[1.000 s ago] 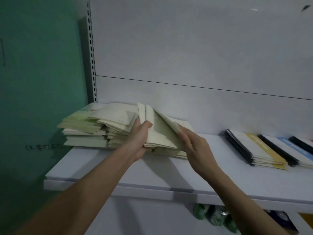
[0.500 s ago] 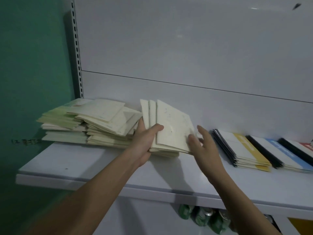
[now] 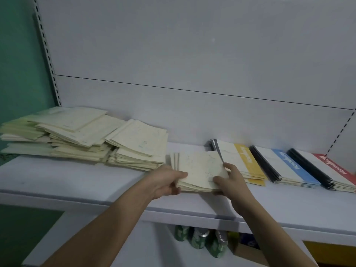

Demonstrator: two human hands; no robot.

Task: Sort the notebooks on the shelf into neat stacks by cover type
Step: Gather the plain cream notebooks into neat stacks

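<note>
**Both hands clamp a small stack of cream notebooks on the shelf**

The left hand (image 3: 167, 180) grips the near-left edge of a small stack of cream notebooks (image 3: 200, 170), thumb on the top cover and fingers curled beneath. The right hand (image 3: 230, 180) holds the stack's right side, thumb on the cover and fingers wrapped around the edge. The hands sit well apart, one at each side of the stack. It lies toward the front of the white shelf (image 3: 77, 182), its top cover speckled with faint marks; whether it rests fully on the shelf or is slightly lifted cannot be told.

To the left, a messy heap of cream notebooks (image 3: 86, 135) spreads toward the shelf's left end, several piles overlapping at different angles. Just beside the held stack on the right lies a stack of yellow-banded notebooks (image 3: 244, 160), its far corner touching or overlapping the cream cover. Further right come a stack of blue-banded notebooks (image 3: 289, 166) and a stack of red-banded notebooks (image 3: 331, 166), each fanned slightly with dark spines showing.

Below the shelf stand green cans (image 3: 200, 239).
</note>
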